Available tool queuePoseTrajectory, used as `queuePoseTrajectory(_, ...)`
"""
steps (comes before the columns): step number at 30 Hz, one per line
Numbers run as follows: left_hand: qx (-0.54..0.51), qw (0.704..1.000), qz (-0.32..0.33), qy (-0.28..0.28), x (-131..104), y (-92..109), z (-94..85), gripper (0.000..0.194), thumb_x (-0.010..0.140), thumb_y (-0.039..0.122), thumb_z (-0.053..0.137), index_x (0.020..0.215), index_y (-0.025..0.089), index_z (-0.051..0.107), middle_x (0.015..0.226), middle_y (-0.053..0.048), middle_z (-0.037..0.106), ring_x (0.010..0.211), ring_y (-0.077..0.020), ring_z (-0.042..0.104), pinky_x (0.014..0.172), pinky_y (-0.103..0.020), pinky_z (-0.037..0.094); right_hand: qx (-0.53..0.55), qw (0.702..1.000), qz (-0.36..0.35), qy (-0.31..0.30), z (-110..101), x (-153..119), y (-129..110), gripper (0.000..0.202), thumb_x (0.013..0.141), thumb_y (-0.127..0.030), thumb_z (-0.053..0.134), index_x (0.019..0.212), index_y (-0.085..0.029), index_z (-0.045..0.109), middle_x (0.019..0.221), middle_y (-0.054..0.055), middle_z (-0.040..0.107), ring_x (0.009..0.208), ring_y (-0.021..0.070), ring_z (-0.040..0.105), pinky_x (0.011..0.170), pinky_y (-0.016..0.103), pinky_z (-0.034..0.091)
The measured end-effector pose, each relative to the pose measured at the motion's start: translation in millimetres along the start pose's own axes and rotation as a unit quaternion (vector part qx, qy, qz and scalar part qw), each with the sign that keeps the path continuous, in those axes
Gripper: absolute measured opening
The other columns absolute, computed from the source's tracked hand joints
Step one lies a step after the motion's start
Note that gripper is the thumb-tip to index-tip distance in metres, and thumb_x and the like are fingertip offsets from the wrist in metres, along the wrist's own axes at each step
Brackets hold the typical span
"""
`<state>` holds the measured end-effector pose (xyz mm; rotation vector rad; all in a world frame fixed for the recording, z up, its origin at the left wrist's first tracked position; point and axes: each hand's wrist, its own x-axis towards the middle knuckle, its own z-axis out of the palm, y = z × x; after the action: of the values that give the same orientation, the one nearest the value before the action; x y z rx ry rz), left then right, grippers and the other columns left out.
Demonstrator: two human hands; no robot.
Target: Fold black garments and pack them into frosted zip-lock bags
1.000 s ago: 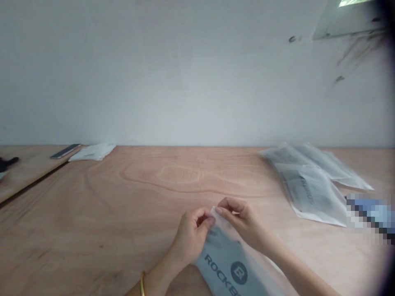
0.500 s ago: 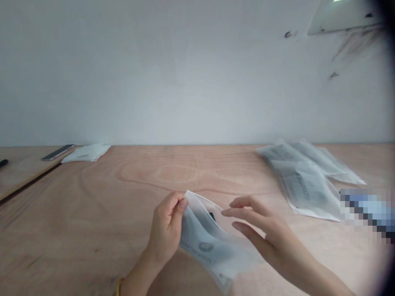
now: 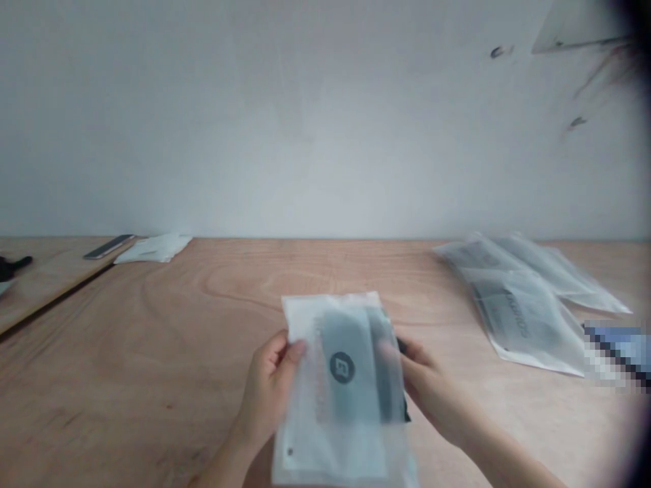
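A frosted bag (image 3: pixel 350 444) was held between two bare hands low in the view, lifted over a wooden desk (image 3: pixel 193 379). Half a second earlier it had slanted with its mouth parted, and the right hand had been spread, apart from it. Now the bag faced the viewer and both hands were on it; a dark item (image 3: pixel 391 396) showed along its right edge. The work seemed to have gone from parting the mouth to handling bag and item together.

The left hand (image 3: pixel 269 390) pinched the bag's edge at 9 o'clock, thumb in front. The right hand (image 3: pixel 424 379), at 3 o'clock, pinched the dark item, its thumb hazy, seemingly under the film; whether it also gripped the bag could not be told.

Behind the bag's round logo (image 3: pixel 342 367) a grey panel showed through, apparently inside. The dark item poked out slightly past the right edge, so how much lay within was unclear.

Seen from the bag, a pile (image 3: pixel 523 318) of similar bags lay at 2 o'clock, overlapping; the nearest had a grey shape showing through its film. At 10 o'clock, near the wall, lay white sheets (image 3: pixel 152 249) and a thin slab (image 3: pixel 109 246).
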<state>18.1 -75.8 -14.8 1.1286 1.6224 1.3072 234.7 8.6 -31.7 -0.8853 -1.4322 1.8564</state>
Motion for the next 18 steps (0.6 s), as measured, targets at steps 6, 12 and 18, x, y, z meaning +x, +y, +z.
queuePoseTrajectory(6, 0.296, 0.943, -0.07, 0.133, 26, -38, -151.9, 0.043, 0.076, 0.047, 0.06, 0.105, 0.015, 0.058, 0.08, -0.007, 0.07, 0.075, -0.0275, 0.067, 0.066, -0.034, 0.051, -0.269, 0.958, -0.013, 0.1, -67, 16, 11, 0.045, 0.083, -0.058, 0.051, 0.103, -0.022, 0.068, 0.106, 0.01, 0.071, 0.095, 0.026, 0.066, 0.079, 0.038, 0.053)
queuePoseTrajectory(12, 0.48, 0.856, -0.031, 0.187, 23, -36, -201.2, 0.04, 0.082, 0.042, 0.055, 0.114, 0.018, 0.056, 0.102, -0.009, 0.069, 0.095, -0.0304, 0.065, 0.077, -0.036, 0.05, -0.361, 0.927, -0.025, 0.099, -84, 15, 9, 0.033, 0.082, -0.048, 0.056, 0.071, -0.02, 0.067, 0.066, 0.004, 0.065, 0.064, 0.0201, 0.059, 0.056, 0.03, 0.042)
queuePoseTrajectory(18, 0.45, 0.879, 0.132, 0.083, 17, 3, -93.8, 0.025, 0.088, 0.036, 0.049, 0.105, 0.022, 0.062, 0.108, -0.007, 0.066, 0.102, -0.0256, 0.061, 0.089, -0.039, 0.046, -0.38, 0.923, -0.057, 0.026, -48, 12, -2, 0.017, 0.078, -0.029, 0.057, 0.064, -0.021, 0.052, 0.061, -0.003, 0.054, 0.058, 0.0144, 0.05, 0.051, 0.025, 0.036)
